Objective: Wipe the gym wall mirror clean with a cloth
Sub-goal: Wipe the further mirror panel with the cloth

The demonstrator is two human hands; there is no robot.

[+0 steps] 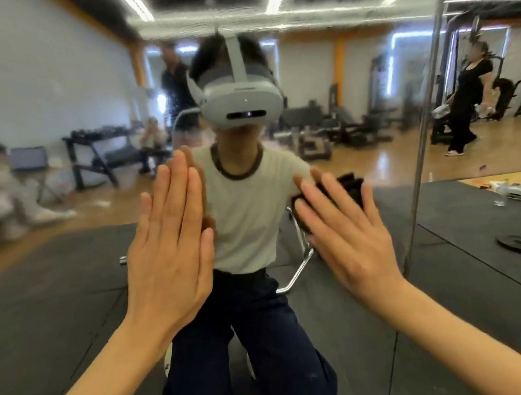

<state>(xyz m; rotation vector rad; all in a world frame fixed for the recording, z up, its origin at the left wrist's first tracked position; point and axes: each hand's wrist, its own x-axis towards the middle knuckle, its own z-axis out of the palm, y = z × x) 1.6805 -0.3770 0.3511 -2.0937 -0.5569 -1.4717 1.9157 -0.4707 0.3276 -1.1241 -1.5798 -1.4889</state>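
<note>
The wall mirror fills the view and reflects a kneeling person wearing a headset. My left hand lies flat against the glass left of centre, fingers straight and together. My right hand presses a dark cloth against the glass right of centre with straight, spread fingers. Only the cloth's upper edge and a corner by my fingertips show past the hand. Streaks and droplets blur the mirror's upper part.
A vertical seam between mirror panels runs down the right side. Reflected behind me are black floor mats, a weight plate, a glass, gym machines and several other people.
</note>
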